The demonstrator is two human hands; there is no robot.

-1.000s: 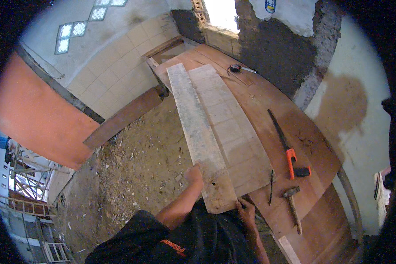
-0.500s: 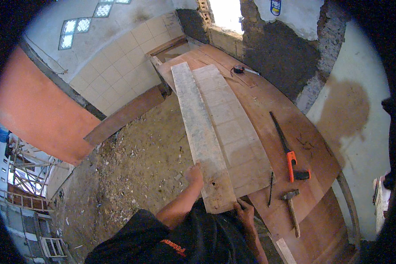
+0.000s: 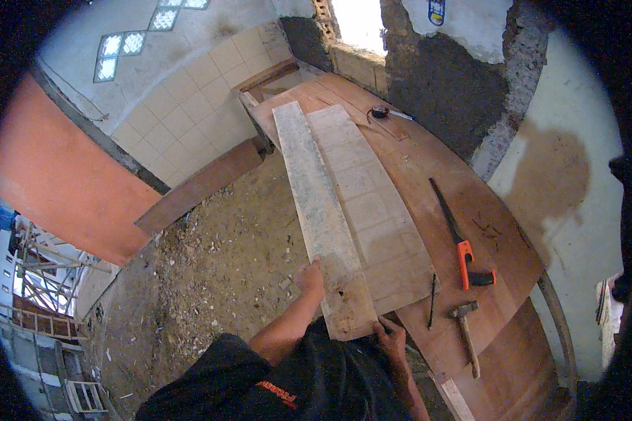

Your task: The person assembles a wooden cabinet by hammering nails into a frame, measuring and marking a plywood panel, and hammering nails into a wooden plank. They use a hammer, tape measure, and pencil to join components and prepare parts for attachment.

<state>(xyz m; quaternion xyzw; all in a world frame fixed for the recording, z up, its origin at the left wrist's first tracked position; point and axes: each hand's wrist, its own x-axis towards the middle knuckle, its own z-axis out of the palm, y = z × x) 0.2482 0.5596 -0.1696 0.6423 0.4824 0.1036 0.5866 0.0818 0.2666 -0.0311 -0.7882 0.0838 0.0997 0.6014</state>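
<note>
A long, weathered wooden plank (image 3: 319, 210) stretches away from my body, its near end by my waist. My left hand (image 3: 310, 278) grips the plank's left edge, the fingers hidden underneath. At the near right corner my right hand (image 3: 390, 332) is closed on the plank's end, thumb on the top side. Partly beneath the plank lies a wider pale board (image 3: 379, 203) with faint grid marks. Both rest over a reddish-brown plywood sheet (image 3: 442, 189).
On the plywood lie a handsaw (image 3: 465, 259) with an orange and black handle, a hammer (image 3: 466, 337), a thin dark rod (image 3: 432, 300) and a tape measure (image 3: 380, 112). Debris covers the dirt floor (image 3: 211, 259) at left. A rough, partly plastered wall (image 3: 449, 91) borders the far side.
Almost nothing differs. The whole view has shifted very slightly; both hands keep their hold and the plank stays in place.
</note>
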